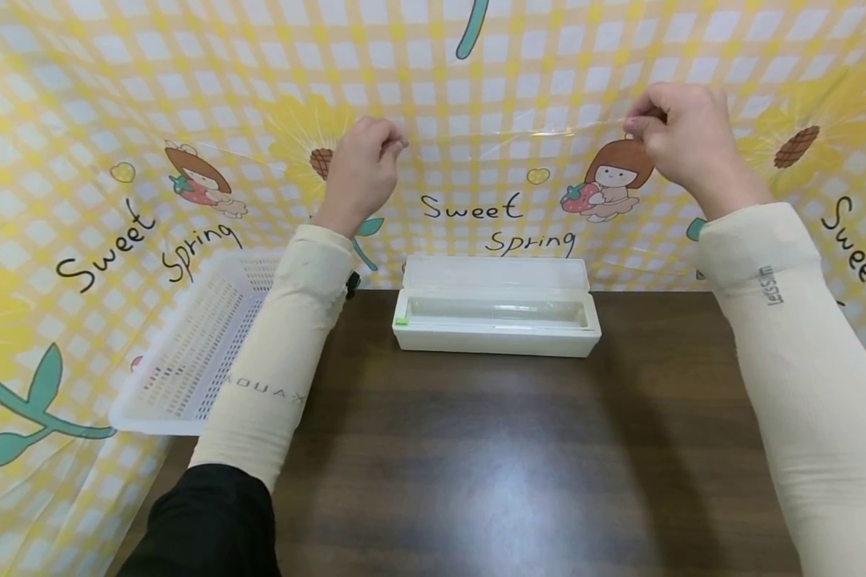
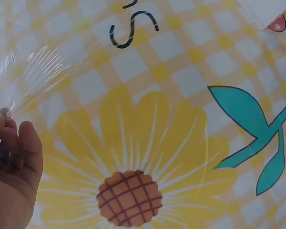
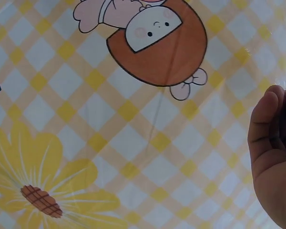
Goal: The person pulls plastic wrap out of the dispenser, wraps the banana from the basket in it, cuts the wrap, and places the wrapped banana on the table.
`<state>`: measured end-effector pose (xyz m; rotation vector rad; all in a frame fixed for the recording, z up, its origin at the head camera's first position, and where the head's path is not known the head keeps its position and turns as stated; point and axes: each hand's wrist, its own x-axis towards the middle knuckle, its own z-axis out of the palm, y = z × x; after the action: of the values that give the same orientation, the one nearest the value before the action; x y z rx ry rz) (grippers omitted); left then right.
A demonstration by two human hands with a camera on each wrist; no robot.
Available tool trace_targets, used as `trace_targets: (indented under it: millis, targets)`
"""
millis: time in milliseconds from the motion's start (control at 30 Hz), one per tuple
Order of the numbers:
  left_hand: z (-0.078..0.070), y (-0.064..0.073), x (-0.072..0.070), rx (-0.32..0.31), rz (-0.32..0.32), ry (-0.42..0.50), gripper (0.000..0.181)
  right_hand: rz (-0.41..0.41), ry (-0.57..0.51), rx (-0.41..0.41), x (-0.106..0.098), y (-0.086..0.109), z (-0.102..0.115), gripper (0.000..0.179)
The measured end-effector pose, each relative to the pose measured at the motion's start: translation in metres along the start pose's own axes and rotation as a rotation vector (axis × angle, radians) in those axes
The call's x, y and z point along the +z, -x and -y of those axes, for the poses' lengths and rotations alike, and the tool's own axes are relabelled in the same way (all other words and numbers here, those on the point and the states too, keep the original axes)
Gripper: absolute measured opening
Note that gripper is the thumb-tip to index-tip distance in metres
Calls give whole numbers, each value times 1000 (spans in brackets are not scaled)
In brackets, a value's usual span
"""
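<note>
A sheet of clear cling film [image 1: 548, 132] stretches between both hands, high in front of the patterned cloth. My left hand [image 1: 364, 172] pinches one end of it between thumb and fingers. In the left wrist view the film [image 2: 45, 64] fans out in creases from those fingertips. At the other end my right hand [image 1: 685, 136] pinches the film with curled fingers. Below and between the hands, a white cling film box [image 1: 498, 343] sits on the table with its lid [image 1: 494, 274] tipped back. Clear film shows inside, and a small green piece [image 1: 402, 321] is at its left front.
A white perforated plastic basket [image 1: 147, 425] stands at the left, partly behind my left sleeve. Behind everything hangs a yellow checked cloth [image 1: 447, 96] with printed flowers and figures. The brown wooden table [image 1: 491, 449] extends toward me from the box.
</note>
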<state>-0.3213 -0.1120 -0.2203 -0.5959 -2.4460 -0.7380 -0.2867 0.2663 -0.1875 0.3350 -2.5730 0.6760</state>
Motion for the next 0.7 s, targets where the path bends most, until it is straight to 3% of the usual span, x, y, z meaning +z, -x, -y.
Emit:
trace_targets:
  millis: [133, 333, 533, 667, 700]
  targets:
    - [-4, 10, -11, 47, 44, 36, 22, 20, -19, -17, -7, 12, 6, 22]
    - [-16, 39, -30, 136, 104, 65, 21, -28, 19, -170, -25, 51, 14, 15]
    - [-30, 78, -42, 299, 73, 110, 16, -103, 41, -336, -39, 97, 20, 4]
    - [-39, 107, -48, 397, 55, 128, 10, -123, 56, -431, -45, 129, 22, 4]
    - [-41, 114, -49, 416, 54, 130, 8, -128, 59, -459, -46, 136, 22, 13]
